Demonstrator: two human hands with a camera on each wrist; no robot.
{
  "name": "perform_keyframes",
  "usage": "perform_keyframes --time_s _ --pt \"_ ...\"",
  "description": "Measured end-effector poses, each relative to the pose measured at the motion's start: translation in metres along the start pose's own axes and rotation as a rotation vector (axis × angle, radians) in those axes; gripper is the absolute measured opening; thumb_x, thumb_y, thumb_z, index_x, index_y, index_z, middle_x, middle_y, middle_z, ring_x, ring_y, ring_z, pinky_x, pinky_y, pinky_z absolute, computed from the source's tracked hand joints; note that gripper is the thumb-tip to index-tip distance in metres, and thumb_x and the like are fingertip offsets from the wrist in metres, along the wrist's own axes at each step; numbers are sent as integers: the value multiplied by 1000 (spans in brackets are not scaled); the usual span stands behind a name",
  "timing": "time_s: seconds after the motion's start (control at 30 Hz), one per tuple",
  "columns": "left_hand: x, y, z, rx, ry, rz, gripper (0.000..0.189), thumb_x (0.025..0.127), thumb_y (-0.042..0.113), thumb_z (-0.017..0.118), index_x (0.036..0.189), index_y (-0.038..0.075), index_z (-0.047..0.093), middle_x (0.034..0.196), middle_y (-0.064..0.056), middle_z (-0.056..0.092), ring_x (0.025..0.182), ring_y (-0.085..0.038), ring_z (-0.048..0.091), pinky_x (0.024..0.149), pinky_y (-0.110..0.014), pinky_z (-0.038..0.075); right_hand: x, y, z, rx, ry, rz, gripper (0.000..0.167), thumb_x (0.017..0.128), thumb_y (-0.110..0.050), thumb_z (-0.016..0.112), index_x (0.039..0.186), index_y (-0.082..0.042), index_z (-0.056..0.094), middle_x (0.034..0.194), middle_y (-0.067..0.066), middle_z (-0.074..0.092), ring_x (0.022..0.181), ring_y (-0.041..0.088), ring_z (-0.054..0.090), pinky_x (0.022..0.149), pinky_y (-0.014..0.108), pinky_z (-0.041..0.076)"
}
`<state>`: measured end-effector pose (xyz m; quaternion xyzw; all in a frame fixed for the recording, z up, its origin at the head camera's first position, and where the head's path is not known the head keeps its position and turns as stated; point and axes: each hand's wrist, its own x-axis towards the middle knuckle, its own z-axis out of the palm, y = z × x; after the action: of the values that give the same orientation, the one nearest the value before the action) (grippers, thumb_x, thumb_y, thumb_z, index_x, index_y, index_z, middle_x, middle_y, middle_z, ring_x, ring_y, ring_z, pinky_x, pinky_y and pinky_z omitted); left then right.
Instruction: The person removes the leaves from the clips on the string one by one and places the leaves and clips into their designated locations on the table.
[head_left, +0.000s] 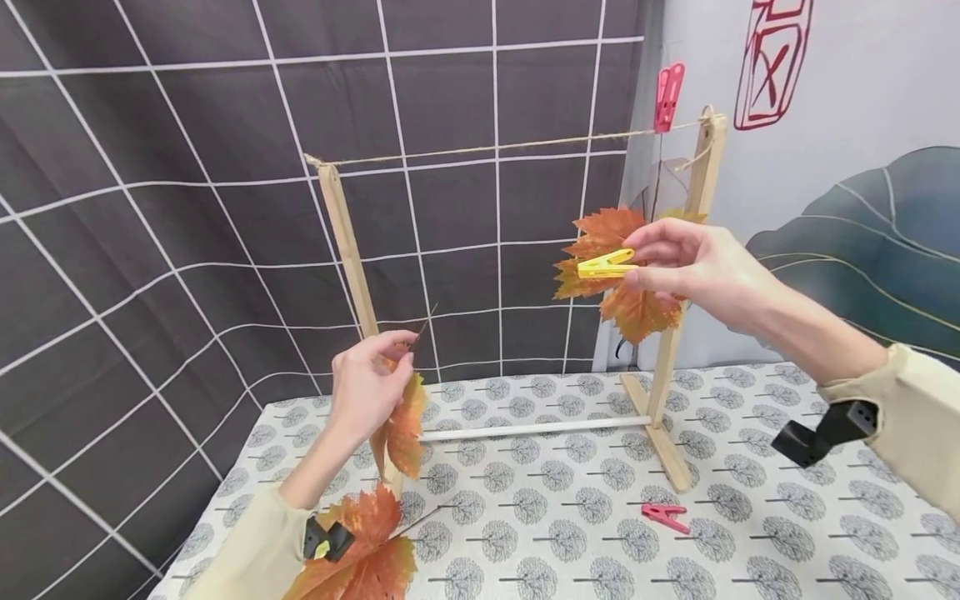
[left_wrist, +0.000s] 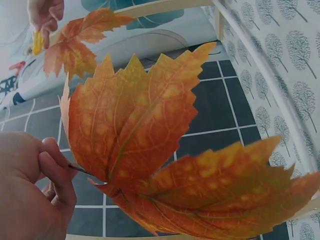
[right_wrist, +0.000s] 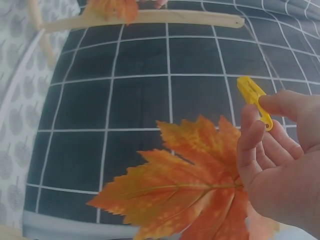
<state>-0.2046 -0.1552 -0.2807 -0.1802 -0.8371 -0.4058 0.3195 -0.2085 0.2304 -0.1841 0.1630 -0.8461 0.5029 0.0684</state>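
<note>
My left hand [head_left: 371, 383] pinches the thin dark stem of an orange maple leaf [left_wrist: 135, 120] beside the rack's left post; the leaf hangs below the fingers. In my right hand [head_left: 705, 262] a yellow clothespin [head_left: 606, 265] is held between thumb and fingers, in front of a second maple leaf [head_left: 637, 312]. That leaf hangs by its stem from a pink clothespin [head_left: 667, 98] clipped on the twine [head_left: 480, 150] near the right post. The right wrist view shows the yellow clothespin [right_wrist: 254, 100] in the fingertips.
The wooden rack [head_left: 705, 167] has a white crossbar [head_left: 536, 429] low between its posts. Another pink clothespin [head_left: 664, 516] lies on the tree-patterned tablecloth [head_left: 555, 533]. A third maple leaf [head_left: 375, 558] lies at the front left. A dark grid curtain [head_left: 450, 92] hangs behind.
</note>
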Motion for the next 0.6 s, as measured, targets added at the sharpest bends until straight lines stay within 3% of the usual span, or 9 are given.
perform_keyframes --time_s 0.2,0.43,0.6 --pt "-7 -5 -7 41 1 61 27 81 -6 69 103 7 77 78 -7 71 39 0 50 35 -18 36 -8 14 2 46 -9 3 37 92 -11 73 124 -7 57 103 -1 74 72 23 64 58 31 52" --pt "-19 -10 -12 59 -38 37 28 80 -8 69 102 7 77 77 -6 70 44 -3 53 38 -19 39 -19 32 6 58 -25 22 37 92 -14 74 123 -7 56 105 3 73 68 23 60 59 31 51" --pt "-25 -15 -15 105 -49 41 28 80 -8 70 102 8 77 76 -2 69 46 -2 51 41 -21 39 -26 41 9 89 -50 17 36 92 -13 73 123 -7 55 108 6 72 73 21 64 58 31 51"
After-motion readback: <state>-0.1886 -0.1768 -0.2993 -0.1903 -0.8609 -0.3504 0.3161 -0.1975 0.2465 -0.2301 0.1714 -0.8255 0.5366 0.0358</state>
